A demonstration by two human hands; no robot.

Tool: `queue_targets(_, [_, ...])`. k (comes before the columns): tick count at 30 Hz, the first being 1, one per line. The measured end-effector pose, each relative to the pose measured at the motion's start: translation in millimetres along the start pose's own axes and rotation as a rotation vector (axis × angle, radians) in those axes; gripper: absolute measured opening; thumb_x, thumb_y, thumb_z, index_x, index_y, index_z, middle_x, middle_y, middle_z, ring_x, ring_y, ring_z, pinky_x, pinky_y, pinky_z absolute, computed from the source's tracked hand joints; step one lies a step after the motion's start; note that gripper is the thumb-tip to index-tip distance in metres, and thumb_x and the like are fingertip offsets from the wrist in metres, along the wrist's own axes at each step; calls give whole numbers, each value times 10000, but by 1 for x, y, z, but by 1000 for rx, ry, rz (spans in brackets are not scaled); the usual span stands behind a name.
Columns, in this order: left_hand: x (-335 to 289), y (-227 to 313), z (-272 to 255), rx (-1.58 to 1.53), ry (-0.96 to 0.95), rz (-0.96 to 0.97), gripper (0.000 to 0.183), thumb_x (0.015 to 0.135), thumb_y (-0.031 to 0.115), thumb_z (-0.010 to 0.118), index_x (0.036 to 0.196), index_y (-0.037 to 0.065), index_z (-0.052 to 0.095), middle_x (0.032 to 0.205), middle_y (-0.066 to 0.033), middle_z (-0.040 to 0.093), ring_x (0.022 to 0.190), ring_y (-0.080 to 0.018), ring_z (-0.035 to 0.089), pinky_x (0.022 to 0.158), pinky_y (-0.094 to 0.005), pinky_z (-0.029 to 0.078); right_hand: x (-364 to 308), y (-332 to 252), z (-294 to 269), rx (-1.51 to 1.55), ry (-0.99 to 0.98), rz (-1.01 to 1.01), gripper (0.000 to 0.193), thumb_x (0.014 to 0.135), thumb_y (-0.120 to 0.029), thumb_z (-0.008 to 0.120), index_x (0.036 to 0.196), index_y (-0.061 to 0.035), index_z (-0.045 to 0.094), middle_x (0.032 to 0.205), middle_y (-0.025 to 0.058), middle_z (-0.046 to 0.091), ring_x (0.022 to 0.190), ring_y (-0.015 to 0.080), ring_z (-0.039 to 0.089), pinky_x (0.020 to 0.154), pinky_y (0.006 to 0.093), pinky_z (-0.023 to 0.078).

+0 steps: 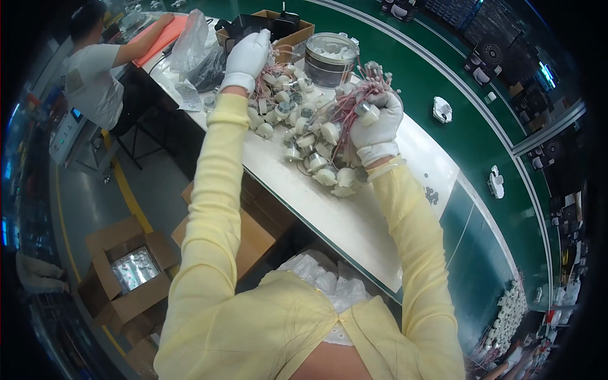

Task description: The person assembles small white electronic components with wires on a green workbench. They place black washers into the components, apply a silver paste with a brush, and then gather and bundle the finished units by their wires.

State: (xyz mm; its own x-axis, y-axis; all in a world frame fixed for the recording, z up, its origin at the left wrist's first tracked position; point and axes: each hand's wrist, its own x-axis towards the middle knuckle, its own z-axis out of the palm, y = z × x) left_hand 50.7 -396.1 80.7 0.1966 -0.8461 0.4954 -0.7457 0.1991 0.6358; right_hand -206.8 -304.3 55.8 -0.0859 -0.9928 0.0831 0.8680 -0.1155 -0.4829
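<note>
**Yellow sleeves stretched over a heap of wired parts**

Nearest the camera, a yellow garment is worn, its sleeves reaching across the white bench. White gloves are worn on both hands. By the right hand, a bundle of pink wires is gripped in closed fingers, with one round white part hanging against them. The left hand is seen from its back, fingers bent, beside the far left of the heap of white and metal parts; whether any wire is pinched there cannot be told. The heap is spread mid-bench, in front of a round tin.

Snagging is judged the chief risk: the wires are crossed over and among the parts, so with a hard pull neighbours could be dragged along, or a lead strained where it is joined. Parts near the bench's front edge could be nudged off if the heap were shifted. The small dark rings could be scattered by the right sleeve, beside which they are lying.

No brand or label can be made out. Some marking may be carried by the paper slip, but nothing is legible; the lit screen at the far right is too small to be read.
</note>
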Motion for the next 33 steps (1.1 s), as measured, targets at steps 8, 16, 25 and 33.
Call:
queue_targets(8, [-44,22,-43,333,-40,-154,546,1009,522,320,1076,115,677,1087,-213,684,1009,-444,636,879,-532,486,3,-16,-5,-599,-84,-288,303,735,-6,472,1016,32,577,845,126,613,761,250,587,787,419,522])
queue_targets(16, [-81,74,-101,58,172,-36,424,1032,431,438,1016,83,679,861,-176,697,810,-375,670,756,-425,517,-30,-78,36,-78,-210,-46,426,746,-91,529,1165,-97,609,778,71,525,818,243,491,903,431,413])
queue_targets(25, [-177,36,12,-359,-131,355,363,1065,284,427,1093,3,655,1050,-140,682,993,-270,630,882,-363,463,-54,-119,64,-119,-358,-4,423,757,-144,610,1176,-120,658,769,48,512,859,240,487,1001,459,388])
queue_targets(33, [-205,50,-8,-576,-563,427,256,1002,240,500,1055,43,655,899,-114,635,912,-306,569,881,-398,405,-46,-131,56,-74,-358,4,379,767,-159,644,1141,-101,658,770,51,501,885,245,480,1005,477,381])
